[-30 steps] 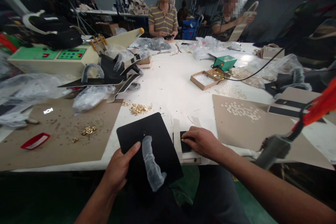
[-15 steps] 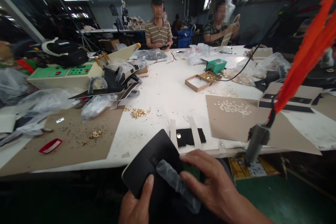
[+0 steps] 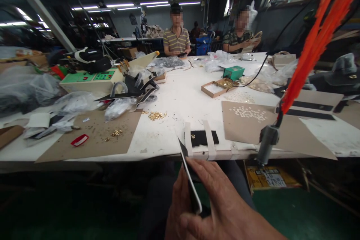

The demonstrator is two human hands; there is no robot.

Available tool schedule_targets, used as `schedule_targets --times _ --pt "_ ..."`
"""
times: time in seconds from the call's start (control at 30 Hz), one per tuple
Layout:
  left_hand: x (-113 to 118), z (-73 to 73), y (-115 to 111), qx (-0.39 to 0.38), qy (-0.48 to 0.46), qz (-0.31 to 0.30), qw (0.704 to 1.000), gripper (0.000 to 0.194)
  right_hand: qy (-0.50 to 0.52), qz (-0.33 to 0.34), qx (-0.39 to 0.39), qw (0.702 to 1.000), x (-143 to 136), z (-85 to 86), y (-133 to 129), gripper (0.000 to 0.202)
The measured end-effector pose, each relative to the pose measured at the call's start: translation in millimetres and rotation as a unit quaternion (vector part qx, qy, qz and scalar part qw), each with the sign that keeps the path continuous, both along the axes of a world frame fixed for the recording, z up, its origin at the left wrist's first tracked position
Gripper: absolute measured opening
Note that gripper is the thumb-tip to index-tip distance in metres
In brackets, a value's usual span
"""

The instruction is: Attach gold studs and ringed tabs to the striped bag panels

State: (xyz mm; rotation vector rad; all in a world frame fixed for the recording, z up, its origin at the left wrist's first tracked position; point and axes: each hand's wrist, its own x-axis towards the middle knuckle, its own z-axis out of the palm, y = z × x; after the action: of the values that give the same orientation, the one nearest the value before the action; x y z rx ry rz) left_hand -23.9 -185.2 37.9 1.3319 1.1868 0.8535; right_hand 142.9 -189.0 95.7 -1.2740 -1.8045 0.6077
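A stiff black bag panel with a pale edge is turned nearly edge-on in front of me, below the table's front edge. My left hand presses against its left side, fingers closed on it. On the other side, my right hand grips the panel between thumb and fingers. The plastic-wrapped strip on the panel is out of sight at this angle. Just beyond, a black pad with a small gold fitting lies on the table edge, crossed by two pale strips.
Gold fittings lie on the white table; pale rings are spread over cardboard at right. An orange-wrapped cord with a grey tool hangs at right. Black pieces and a green-topped machine stand left. Two people sit opposite.
The bag panel has swung from showing its broad face to nearly edge-on. My left hand has moved right, close to my right hand. The view has shifted left.
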Motion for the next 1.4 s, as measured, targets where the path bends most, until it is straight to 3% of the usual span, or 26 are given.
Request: schedule_targets --times 0.1,0.17,0.23,0.37,0.47,0.53,0.63,0.73,0.87,0.97,1.07,1.2,1.3,1.4 --pt "7 15.3 -10 0.192 0.078 -0.018 0.978 0.104 0.139 -0.009 -0.088 0.986 10 12.1 0 0.048" --pt "8 27.2 -8 0.317 0.153 -0.031 0.935 0.105 0.253 -0.033 -0.178 0.95 22 13.4 6 0.041" --pt "2 38.7 4 0.363 0.182 -0.006 0.914 0.092 0.36 -0.044 -0.242 0.9 35 10.5 17 0.045" --pt "-12 56.7 47 0.278 0.112 0.073 0.951 0.069 0.485 -0.037 -0.321 0.813 54 1.9 39 0.04" --pt "-12 65.6 77 0.129 -0.017 0.024 0.991 0.079 0.477 -0.034 -0.372 0.795 56 -1.9 49 0.034" --pt "-6 65.9 89 0.025 -0.102 -0.048 0.993 0.077 0.454 -0.019 -0.378 0.807 55 -4.7 54 0.034" --pt "3 49.6 99 -0.058 -0.117 -0.078 0.988 0.06 0.357 -0.004 -0.343 0.869 51 -13.8 58 0.031" --pt "6 17.7 100 -0.061 -0.048 -0.043 0.996 0.047 0.219 -0.008 -0.303 0.927 47 -32.4 57 0.032" --pt "1 -13.1 92 -0.032 0.034 -0.061 0.997 0.028 0.132 -0.054 -0.276 0.951 34 -62.3 49 0.028" --pt "-3 -13.4 92 -0.038 0.049 -0.071 0.996 0.024 0.179 -0.09 -0.297 0.934 23 -71.1 43 0.029" --pt "-6 -4.9 100 -0.071 0.047 -0.068 0.994 0.03 0.22 -0.116 -0.285 0.926 17 -66.7 47 0.034" --pt "-5 2.2 113 -0.148 0.018 -0.07 0.986 0.04 0.193 -0.128 -0.222 0.947 18 -62.8 61 0.028" --pt "-2 2.9 117 -0.203 0.007 -0.057 0.978 0.043 0.136 -0.127 -0.147 0.972 22 -69.9 71 0.021" --pt "0 3.0 124 -0.209 0.016 -0.063 0.976 0.044 0.082 -0.116 -0.096 0.985 25 -78.0 79 0.021"
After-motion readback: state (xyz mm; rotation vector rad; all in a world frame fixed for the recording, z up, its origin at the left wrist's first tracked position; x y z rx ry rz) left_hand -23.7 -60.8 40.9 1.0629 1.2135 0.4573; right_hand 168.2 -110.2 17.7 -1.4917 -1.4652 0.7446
